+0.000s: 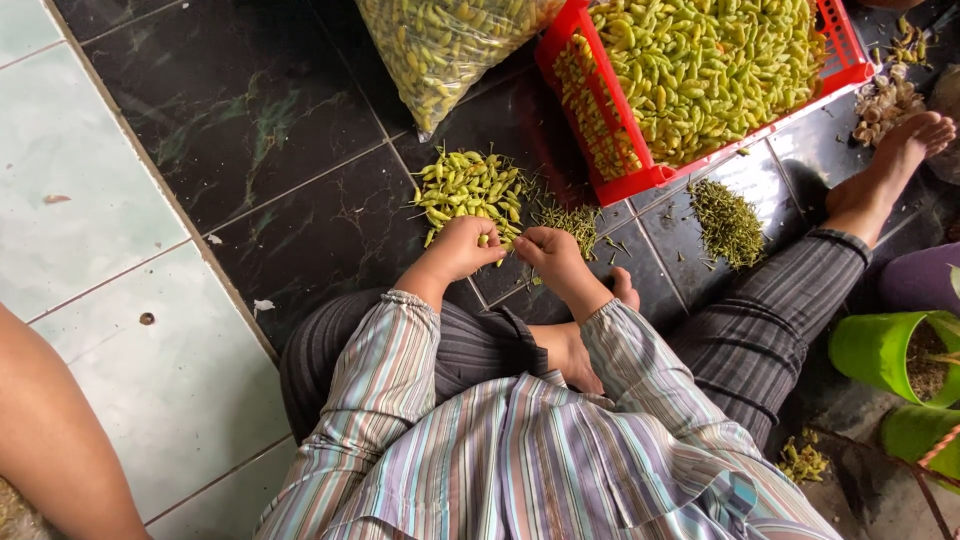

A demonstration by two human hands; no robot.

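I sit on a dark tiled floor with my legs spread. My left hand (464, 248) is curled around a small yellow-green chili pepper at the near edge of a loose pile of chilies (468, 188). My right hand (548, 252) sits close beside it, fingers pinched on the same chili or its stem; I cannot tell which. A small heap of green stems (572, 220) lies just beyond my right hand. A second, larger heap of stems (726, 222) lies further right.
A red plastic crate (612, 160) full of chilies stands ahead to the right. A clear bag of chilies (440, 50) lies ahead. My right foot (885, 165) stretches out right. Green pots (885, 352) sit at right. Another person's limb (55, 440) is at lower left.
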